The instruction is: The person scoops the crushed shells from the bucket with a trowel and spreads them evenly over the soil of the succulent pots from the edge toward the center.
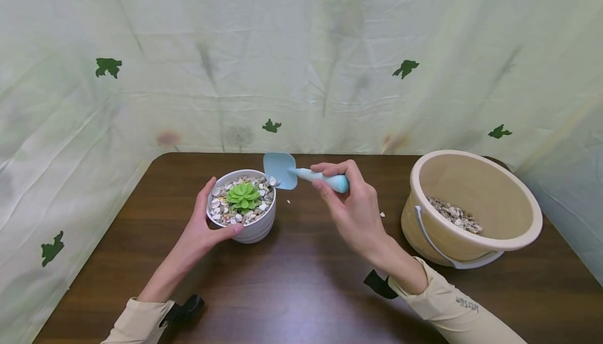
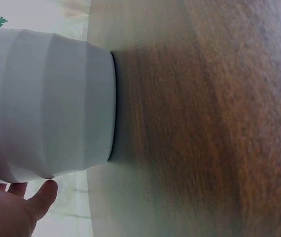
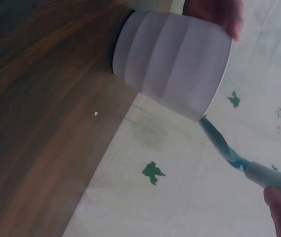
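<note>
A white ribbed flowerpot (image 1: 254, 231) stands upright on the table, filled with pale stone chips (image 1: 221, 209) around a green succulent (image 1: 243, 196). My left hand (image 1: 203, 231) holds the pot from the left, thumb along its front near the rim. In the left wrist view the pot's wall (image 2: 46, 103) fills much of the left side. The handle of a light blue hand trowel (image 1: 280, 170) is gripped by my right hand (image 1: 355, 208). Its blade tip meets the pot's right rim, with a few chips at that edge; the right wrist view shows the blade (image 3: 218, 140) tilted against the rim.
At the right stands a beige bucket (image 1: 414, 223) with a pale handle, stone chips (image 1: 454, 215) lying in its bottom. Loose chips (image 1: 382, 214) lie on the dark wooden table (image 1: 292, 291). Behind hangs a pale curtain (image 1: 311, 71) with green leaf-like shapes.
</note>
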The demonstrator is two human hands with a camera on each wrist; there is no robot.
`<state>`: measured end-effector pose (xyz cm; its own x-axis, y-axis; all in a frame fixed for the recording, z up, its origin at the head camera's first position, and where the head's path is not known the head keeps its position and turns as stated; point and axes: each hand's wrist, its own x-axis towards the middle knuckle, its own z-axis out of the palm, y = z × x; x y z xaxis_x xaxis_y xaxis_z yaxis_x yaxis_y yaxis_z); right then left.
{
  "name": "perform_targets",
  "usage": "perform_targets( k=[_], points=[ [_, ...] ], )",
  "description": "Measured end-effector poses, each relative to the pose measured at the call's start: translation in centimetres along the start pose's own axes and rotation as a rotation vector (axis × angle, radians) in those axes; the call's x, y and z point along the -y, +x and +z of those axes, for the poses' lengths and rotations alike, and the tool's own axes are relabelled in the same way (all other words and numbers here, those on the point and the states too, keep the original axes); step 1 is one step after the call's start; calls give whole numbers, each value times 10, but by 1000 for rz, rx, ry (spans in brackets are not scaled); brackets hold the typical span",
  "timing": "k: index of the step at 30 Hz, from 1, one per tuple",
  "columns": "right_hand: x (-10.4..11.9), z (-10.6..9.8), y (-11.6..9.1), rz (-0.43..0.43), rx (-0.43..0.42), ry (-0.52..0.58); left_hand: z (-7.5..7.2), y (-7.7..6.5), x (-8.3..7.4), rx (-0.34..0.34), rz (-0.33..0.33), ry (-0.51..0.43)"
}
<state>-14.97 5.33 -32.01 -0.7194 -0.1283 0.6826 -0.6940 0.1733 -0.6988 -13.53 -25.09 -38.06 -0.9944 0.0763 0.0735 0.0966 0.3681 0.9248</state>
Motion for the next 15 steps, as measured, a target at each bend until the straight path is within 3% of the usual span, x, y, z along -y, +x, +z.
perform_targets(
  k=[15],
  points=[
    [2, -3, -12, -33, 31, 47, 1, 0, 0, 1, 13, -14]
  ],
)
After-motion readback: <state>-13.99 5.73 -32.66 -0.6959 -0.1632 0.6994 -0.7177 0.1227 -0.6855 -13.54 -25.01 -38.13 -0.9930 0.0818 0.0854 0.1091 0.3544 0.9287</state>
